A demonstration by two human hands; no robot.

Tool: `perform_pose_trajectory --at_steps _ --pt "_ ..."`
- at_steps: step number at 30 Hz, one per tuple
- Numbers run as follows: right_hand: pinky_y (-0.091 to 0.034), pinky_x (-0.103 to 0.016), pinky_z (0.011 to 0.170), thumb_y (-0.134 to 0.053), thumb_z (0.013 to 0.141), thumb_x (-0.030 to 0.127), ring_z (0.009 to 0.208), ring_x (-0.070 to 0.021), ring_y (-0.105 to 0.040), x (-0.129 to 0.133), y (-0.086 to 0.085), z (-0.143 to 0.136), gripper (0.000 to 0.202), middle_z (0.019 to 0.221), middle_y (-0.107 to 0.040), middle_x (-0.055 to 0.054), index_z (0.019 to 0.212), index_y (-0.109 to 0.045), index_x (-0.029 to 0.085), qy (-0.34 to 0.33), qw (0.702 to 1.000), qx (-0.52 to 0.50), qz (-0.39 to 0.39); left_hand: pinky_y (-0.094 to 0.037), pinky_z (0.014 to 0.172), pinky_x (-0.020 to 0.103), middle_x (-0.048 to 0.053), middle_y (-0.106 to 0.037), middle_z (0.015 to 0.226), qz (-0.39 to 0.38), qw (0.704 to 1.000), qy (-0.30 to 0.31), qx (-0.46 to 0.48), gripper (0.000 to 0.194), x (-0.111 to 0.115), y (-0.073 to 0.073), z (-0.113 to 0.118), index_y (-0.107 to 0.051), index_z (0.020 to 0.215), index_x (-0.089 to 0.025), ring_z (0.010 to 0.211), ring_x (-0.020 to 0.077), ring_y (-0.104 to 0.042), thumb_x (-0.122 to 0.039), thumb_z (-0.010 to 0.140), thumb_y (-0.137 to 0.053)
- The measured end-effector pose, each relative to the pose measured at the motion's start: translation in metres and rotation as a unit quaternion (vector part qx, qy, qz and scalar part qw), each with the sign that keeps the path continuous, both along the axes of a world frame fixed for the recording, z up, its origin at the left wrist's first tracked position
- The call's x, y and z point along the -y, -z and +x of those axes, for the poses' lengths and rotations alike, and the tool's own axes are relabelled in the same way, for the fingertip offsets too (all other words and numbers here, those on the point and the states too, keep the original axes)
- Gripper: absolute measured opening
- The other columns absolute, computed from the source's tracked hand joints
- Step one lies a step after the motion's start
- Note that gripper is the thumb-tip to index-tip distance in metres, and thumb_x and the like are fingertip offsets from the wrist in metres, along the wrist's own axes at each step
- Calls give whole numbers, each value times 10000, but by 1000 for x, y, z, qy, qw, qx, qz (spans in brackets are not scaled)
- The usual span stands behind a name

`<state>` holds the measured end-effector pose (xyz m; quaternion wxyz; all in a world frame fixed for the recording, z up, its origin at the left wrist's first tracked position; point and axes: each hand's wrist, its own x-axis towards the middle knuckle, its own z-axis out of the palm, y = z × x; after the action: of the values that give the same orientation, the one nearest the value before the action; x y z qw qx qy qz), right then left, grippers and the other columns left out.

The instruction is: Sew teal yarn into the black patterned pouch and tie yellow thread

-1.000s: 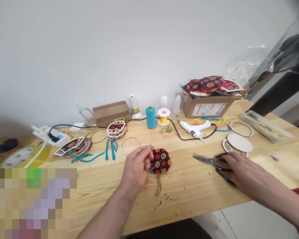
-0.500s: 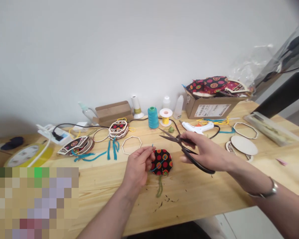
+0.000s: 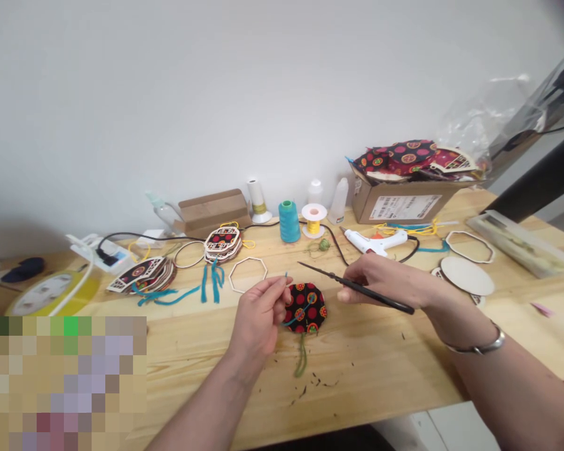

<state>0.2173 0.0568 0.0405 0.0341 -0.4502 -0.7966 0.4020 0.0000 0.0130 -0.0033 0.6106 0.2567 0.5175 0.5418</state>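
Note:
Between the fingertips of my left hand (image 3: 261,313) is pinched a thin blue cord (image 3: 286,275), its short end sticking up. Beside those fingers lies a round black fabric piece (image 3: 313,307) with red dots, a blue cord across it and a green cord loop (image 3: 301,360) below. My right hand (image 3: 380,279) grips black scissors (image 3: 352,285), seen nearly edge-on, their tips pointing left above the fabric piece and apart from the cord.
Behind stand a blue thread cone (image 3: 289,222), a yellow thread spool (image 3: 313,220) and a white glue gun (image 3: 376,241). A cardboard box (image 3: 397,203) of fabric pieces is at the back right. Stacked patterned pieces (image 3: 222,244) and an octagonal frame (image 3: 247,274) lie left.
The scissors' blades have come together and turned edge-on, with their tips a little lower. My right hand has rolled over them; my left hand has barely moved.

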Motion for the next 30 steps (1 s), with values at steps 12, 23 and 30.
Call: perform_pose_trajectory --at_steps 12,23,30 --pt "-120 -238 420 -462 708 695 481 -68 -196 3 9 -20 570 526 -217 46 528 -297 180 -7 999 -18 -46 -150 367 154 -39 -498 498 13 1000 22 4 222 2 1 4 -652 685 -107 365 -4 -267 -305 627 -732" --pt "-141 -232 426 -483 680 707 490 -67 -201 6 9 -30 584 515 -236 42 503 -340 169 19 997 -44 -61 -141 367 156 -38 -490 490 5 1000 25 -3 214 2 1 5 -641 666 -107 367 0 -267 -296 620 -729" --pt "-157 -227 429 -520 684 660 502 -71 -217 3 12 -30 548 529 -234 42 515 -352 167 27 997 -45 -62 -145 367 158 -37 -493 495 10 999 31 -1 197 2 4 4 -643 677 -109 365 0 -276 -289 641 -716"
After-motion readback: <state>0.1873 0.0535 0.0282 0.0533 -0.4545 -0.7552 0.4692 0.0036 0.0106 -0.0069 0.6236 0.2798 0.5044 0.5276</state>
